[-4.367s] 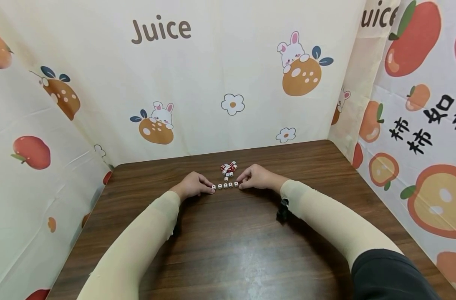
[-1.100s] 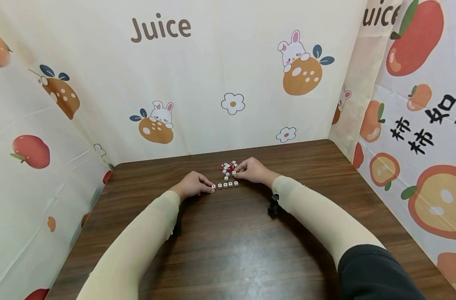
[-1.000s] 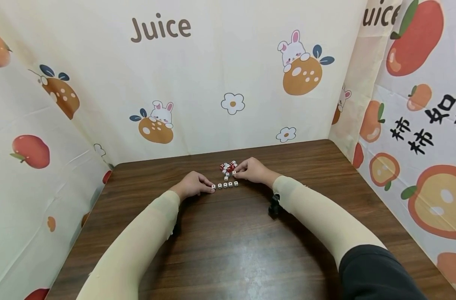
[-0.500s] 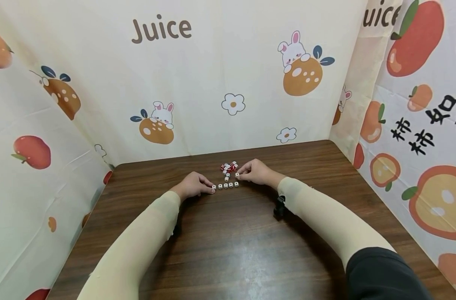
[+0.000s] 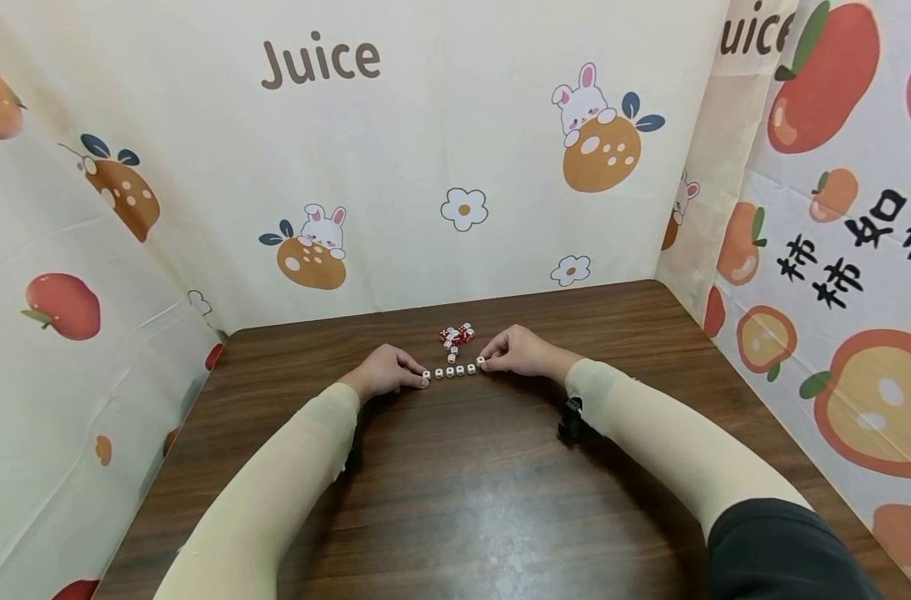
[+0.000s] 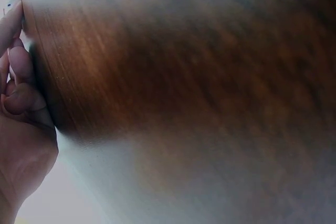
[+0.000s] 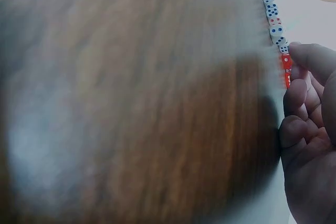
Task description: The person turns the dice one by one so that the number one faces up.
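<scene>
1. A short row of small white dice (image 5: pixel 450 372) sits near the back of the brown table (image 5: pixel 500 475), around the middle. Four of them lie between the two hands, with little gaps.
2. The left end die (image 5: pixel 427 375) is at the left tip of the row. The left hand (image 5: pixel 383 369) pinches it with finger and thumb.
3. The right hand (image 5: pixel 523 352) pinches another white die (image 5: pixel 481 361) with finger and thumb. That die is just beside the right end of the row and a bit farther back. I cannot tell if it touches the table.
4. Behind the row is a little heap of red and white dice (image 5: pixel 457 335). A few white ones trail from it toward the row.
5. The right wrist camera sees white dice with blue dots, and red dice by the thumb.
6. Both arms wear pale sleeves (image 5: pixel 650 442). A black sleeve (image 5: pixel 778 542) shows higher up the right arm, and a small black thing (image 5: pixel 570 421) hangs under the right wrist.
7. Behind the table is a cream cloth (image 5: pixel 395 150) with bunnies, fruit, flowers and the word "Juice". The cloth on the right (image 5: pixel 800 317) has big fruit and black writing.
</scene>
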A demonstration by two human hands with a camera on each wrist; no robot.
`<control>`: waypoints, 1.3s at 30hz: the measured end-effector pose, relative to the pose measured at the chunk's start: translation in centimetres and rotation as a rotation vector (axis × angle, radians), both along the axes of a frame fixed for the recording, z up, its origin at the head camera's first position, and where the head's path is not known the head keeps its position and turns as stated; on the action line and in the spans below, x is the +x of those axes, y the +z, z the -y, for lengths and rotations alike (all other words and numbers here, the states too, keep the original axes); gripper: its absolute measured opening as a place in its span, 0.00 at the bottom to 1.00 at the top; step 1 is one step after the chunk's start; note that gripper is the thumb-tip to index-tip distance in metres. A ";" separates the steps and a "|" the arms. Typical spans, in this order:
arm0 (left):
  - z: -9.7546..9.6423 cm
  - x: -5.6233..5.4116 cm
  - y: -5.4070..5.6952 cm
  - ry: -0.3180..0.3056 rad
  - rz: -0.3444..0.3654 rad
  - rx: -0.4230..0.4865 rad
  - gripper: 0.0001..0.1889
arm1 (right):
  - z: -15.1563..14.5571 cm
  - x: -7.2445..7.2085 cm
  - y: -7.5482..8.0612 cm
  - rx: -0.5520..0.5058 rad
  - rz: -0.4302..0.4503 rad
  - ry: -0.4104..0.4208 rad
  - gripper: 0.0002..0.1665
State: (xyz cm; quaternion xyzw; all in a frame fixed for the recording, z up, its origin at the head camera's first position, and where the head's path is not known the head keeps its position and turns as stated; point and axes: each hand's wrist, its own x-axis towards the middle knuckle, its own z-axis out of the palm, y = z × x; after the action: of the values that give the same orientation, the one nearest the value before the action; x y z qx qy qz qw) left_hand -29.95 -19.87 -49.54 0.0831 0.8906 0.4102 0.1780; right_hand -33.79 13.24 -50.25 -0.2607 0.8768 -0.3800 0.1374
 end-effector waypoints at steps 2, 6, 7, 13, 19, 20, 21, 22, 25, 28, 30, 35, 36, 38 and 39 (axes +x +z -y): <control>0.0 0.1 0.0 -0.007 -0.004 0.002 0.11 | -0.1 0.1 0.0 0.004 -0.008 0.012 0.06; 0.1 0.0 0.0 -0.009 -0.008 0.002 0.11 | -0.2 0.3 -0.1 0.012 -0.028 0.027 0.05; 0.1 0.0 0.0 -0.007 -0.007 0.001 0.11 | -0.2 0.3 -0.2 0.015 -0.034 0.028 0.05; 0.1 -0.2 0.0 -0.004 -0.004 -0.006 0.11 | 0.0 0.5 -0.2 0.045 -0.054 0.022 0.05; 0.2 0.0 0.0 -0.006 -0.008 -0.013 0.11 | 0.2 0.8 0.1 0.059 -0.064 0.020 0.05; 0.2 0.0 0.0 -0.005 -0.007 -0.013 0.11 | 0.2 0.8 0.1 0.061 -0.063 0.017 0.05; 0.2 0.0 -0.1 -0.004 -0.006 -0.013 0.10 | 0.3 0.8 0.2 0.063 -0.062 0.014 0.05; 0.1 -0.1 -0.1 -0.003 -0.005 -0.012 0.10 | 0.3 0.8 0.2 0.065 -0.061 0.011 0.05; 0.1 -0.1 -0.1 -0.005 -0.010 -0.013 0.11 | 0.2 0.8 0.1 0.072 -0.056 0.002 0.05; 0.0 -0.2 -0.2 -0.004 -0.011 -0.010 0.11 | 0.2 0.8 0.1 0.081 -0.062 0.000 0.05; 0.0 -0.2 -0.3 -0.004 -0.010 -0.009 0.11 | 0.2 0.8 0.1 0.088 -0.069 0.000 0.05; 0.0 -0.1 -0.2 -0.004 -0.011 -0.009 0.11 | 0.2 0.7 0.0 0.092 -0.083 0.006 0.05; 0.1 -0.1 -0.2 -0.005 -0.013 -0.009 0.11 | 0.2 0.7 0.0 0.093 -0.086 0.008 0.05; 0.1 -0.1 -0.2 -0.004 -0.014 -0.009 0.11 | 0.2 0.8 0.0 0.093 -0.087 0.010 0.05; 0.1 -0.1 -0.2 -0.003 -0.014 -0.010 0.11 | 0.2 0.8 0.0 0.094 -0.088 0.012 0.06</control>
State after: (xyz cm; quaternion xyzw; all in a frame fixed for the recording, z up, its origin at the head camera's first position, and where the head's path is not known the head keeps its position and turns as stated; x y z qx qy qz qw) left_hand -30.01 -19.96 -49.75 0.0866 0.8936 0.4050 0.1729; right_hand -33.04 13.00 -50.22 -0.2757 0.8973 -0.3257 0.1130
